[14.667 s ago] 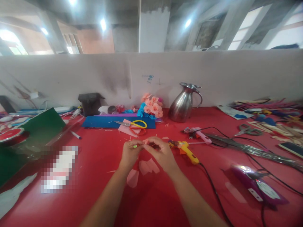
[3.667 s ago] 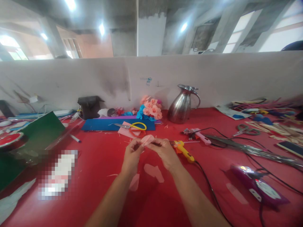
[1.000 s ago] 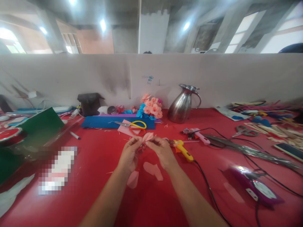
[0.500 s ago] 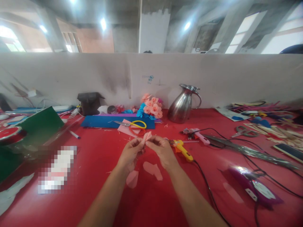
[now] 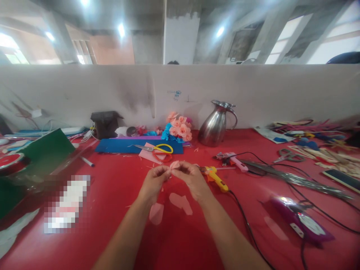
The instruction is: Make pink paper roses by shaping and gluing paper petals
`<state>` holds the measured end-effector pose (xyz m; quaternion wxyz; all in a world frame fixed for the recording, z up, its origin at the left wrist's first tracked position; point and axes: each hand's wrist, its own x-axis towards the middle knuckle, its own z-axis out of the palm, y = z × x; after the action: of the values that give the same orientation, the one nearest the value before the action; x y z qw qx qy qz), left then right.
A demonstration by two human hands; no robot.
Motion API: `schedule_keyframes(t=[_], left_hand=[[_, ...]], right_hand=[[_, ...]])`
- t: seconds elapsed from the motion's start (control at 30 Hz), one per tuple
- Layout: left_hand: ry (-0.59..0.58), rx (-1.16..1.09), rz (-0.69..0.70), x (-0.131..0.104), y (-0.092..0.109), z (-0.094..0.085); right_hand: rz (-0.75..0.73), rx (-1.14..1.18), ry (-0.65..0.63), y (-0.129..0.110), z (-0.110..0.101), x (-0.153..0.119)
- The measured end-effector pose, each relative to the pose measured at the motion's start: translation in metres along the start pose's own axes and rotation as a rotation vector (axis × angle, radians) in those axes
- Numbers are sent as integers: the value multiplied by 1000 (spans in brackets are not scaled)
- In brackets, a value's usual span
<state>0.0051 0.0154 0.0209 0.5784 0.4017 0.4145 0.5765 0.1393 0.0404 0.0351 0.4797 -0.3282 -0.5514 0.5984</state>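
Between my two hands is a small pink paper flower, pinched from both sides above the red table. My left hand closes thumb and finger on its left side. On the right side my right hand does the same, fingers bent over it. Loose pink paper petals lie on the table just below, with another petal to their left. A yellow glue gun rests right beside my right hand. Beyond the hands, scissors with yellow and red handles lie on pink paper.
A bunch of paper flowers and a steel jug stand at the back. On the right are a pink glue gun, grey scissors, a purple device and cables. Green board and a marker lie left.
The paper flower sits slightly lower and looks more folded in, with my fingers closer around it. The rest of the view has shifted only slightly.
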Motion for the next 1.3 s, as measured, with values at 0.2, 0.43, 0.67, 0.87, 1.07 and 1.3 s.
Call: schedule_keyframes(t=[0.2,0.43,0.67,0.87,1.07,1.3], left_hand=[[25,178,165,2,-2,2],[70,297,208,5,-8,0],[138,229,160,6,-9,-1],[177,119,171,4,-7,5],[157,-19,157,1,-10,8],[140,-133,115,1,-13,9]], right_hand=[[27,51,-6,-1,-3,-1],[4,57,70,-3,-3,0],[41,162,274,4,-7,5],[32,-20,184,9,3,3],[-82,-217,173,16,9,1],[-83,-240,199,23,4,3]])
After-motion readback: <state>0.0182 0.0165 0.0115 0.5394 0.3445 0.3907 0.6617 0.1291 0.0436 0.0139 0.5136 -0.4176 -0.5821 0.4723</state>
